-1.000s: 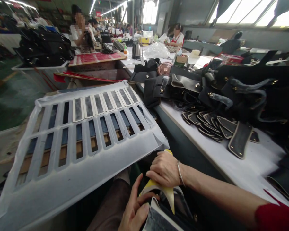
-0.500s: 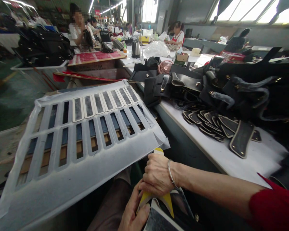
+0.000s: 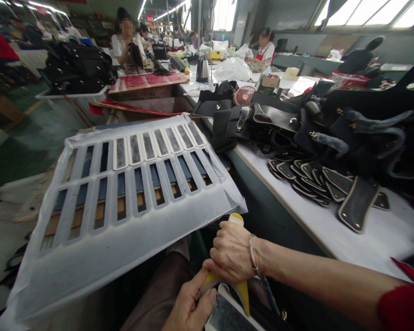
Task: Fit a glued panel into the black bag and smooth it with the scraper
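Observation:
My right hand [image 3: 232,252] is wrapped round a yellow tool [image 3: 242,294], with a white and yellow end sticking out above the fist. Below, the tool widens into yellow edges; its kind is hidden by my fingers. My left hand [image 3: 190,304] is closed low in the view, its thumb against the pale edge of a dark rectangular piece [image 3: 229,315]. This piece lies against black bag-like material with a small gold fitting [image 3: 284,315]. The fingers of both hands touch at the tool's left side.
At left, a slotted white board [image 3: 131,243] carries several dark pale-edged strips [image 3: 147,145]. Dark curved straps [image 3: 357,204] and black bags [image 3: 276,122] lie on the white table [image 3: 334,234] at right. A pink fan [image 3: 244,95] stands behind; people sit further back.
The view has turned slightly left, so the surroundings sit further right. Both hands keep their holds, and the yellow tool stays close to the dark piece.

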A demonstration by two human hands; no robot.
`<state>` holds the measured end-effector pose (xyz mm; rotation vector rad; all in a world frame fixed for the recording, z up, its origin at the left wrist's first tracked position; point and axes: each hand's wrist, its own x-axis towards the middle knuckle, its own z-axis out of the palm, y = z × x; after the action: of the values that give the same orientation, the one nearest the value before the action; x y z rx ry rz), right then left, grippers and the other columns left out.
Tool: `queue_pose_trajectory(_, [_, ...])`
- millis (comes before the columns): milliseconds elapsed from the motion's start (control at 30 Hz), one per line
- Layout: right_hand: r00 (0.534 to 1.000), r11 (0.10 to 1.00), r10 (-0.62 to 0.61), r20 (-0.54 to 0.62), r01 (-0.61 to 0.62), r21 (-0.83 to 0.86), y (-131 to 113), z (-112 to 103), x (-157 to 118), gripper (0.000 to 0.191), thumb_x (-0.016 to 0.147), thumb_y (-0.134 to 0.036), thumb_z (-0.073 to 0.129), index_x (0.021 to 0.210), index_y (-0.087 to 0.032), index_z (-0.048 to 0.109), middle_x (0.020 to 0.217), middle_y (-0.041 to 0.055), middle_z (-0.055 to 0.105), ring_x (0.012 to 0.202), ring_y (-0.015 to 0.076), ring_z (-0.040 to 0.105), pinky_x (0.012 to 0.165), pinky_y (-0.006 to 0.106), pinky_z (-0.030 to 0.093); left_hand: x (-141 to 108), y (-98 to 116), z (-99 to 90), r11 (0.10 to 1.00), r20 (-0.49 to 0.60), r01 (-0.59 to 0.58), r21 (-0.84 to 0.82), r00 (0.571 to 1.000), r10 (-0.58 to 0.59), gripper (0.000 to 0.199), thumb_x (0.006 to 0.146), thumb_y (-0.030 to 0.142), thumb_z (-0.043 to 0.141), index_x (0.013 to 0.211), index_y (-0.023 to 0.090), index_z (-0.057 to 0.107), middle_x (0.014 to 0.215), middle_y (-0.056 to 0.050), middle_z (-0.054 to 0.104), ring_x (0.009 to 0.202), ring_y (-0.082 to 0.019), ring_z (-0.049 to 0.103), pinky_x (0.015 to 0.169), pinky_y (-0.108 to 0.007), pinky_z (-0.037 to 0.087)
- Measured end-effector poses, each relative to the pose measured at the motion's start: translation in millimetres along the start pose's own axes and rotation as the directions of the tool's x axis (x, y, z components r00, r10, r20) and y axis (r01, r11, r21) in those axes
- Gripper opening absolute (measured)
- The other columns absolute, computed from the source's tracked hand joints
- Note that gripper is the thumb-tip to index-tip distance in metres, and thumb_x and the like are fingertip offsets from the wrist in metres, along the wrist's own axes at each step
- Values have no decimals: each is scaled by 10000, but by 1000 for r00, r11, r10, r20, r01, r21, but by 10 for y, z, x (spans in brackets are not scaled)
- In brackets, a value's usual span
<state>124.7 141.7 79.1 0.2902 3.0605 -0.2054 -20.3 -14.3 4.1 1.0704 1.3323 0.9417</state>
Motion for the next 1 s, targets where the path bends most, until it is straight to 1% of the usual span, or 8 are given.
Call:
queue_pose_trajectory(167, [1000, 1000, 6, 4, -6, -16, -17, 7, -18, 398, 949, -357, 431, 623, -190, 588, 546, 44, 639, 469, 178, 553, 537, 342, 202, 11, 113, 21, 994, 7, -98, -54, 995, 98, 574, 914, 527, 510, 1355, 162, 555, 1111, -92, 701, 1170, -276, 587, 1029, -331, 434])
queue_pose_trajectory(233, [1000, 1000, 11, 12, -11, -22, -23, -4, -18, 406, 954, -357, 424, 622, -190, 586, 547, 42, 637, 461, 173, 539, 537, 341, 196, 13, 132, 21, 993, -8, -118, -31, 993, 117, 539, 918, 491, 518, 1340, 159, 566, 1162, -101, 690, 1117, -261, 618, 1008, -321, 452])
queue_pose_trajectory(333, [999, 999, 22, 27, -21, -28, -36, -30, -20, 452, 980, -354, 365, 617, -194, 583, 553, 42, 641, 466, 175, 536, 539, 347, 182, 7, 127, 6, 993, 13, -118, 19, 993, 118, 484, 916, 432, 539, 1311, 158, 600, 1019, -90, 731, 908, -235, 675, 927, -319, 505])
queue_pose_trajectory(400, [999, 999, 31, 42, -30, -32, -46, -48, -21, 453, 982, -344, 351, 628, -196, 592, 565, 44, 650, 481, 176, 545, 545, 351, 178, 0, 119, -10, 991, 14, -127, 31, 992, 126, 472, 908, 407, 556, 1313, 170, 606, 979, -79, 737, 901, -245, 675, 950, -347, 500])
queue_pose_trajectory(533, [995, 997, 68, 66, -65, -41, -70, -73, -19, 478, 986, -346, 330, 629, -192, 608, 559, 62, 652, 490, 186, 560, 555, 358, 187, 2, 128, -55, 992, -9, -116, 59, 993, 116, 446, 891, 385, 582, 1297, 206, 628, 1163, -84, 711, 1150, -304, 604, 1064, -415, 425])
queue_pose_trajectory(633, [993, 995, 96, 68, -93, -47, -95, -79, -24, 474, 984, -347, 337, 625, -191, 605, 565, 71, 653, 483, 194, 559, 554, 361, 182, 26, 172, -102, 980, 98, -119, 157, 990, 105, 462, 918, 388, 530, 1344, 215, 585, 1339, -85, 617, 1302, -322, 498, 1139, -464, 326])
queue_pose_trajectory(733, [989, 990, 134, 67, -131, -50, -125, -68, -42, 469, 987, -354, 344, 624, -194, 594, 578, 70, 656, 479, 193, 553, 558, 366, 177, 55, 243, -138, 946, 203, -141, 291, 976, 84, 480, 952, 392, 454, 1387, 208, 536, 1417, -85, 548, 1381, -325, 405, 1168, -495, 268])
queue_pose_trajectory(1000, [975, 977, 213, 65, -211, -36, -192, -9, -141, 456, 989, -365, 349, 620, -208, 568, 590, 57, 654, 496, 189, 539, 573, 371, 153, 88, 411, -149, 910, 259, -254, 327, 950, 172, 443, 975, 296, 432, 1409, 242, 505, 1391, -50, 578, 1331, -266, 484, 1214, -467, 163])
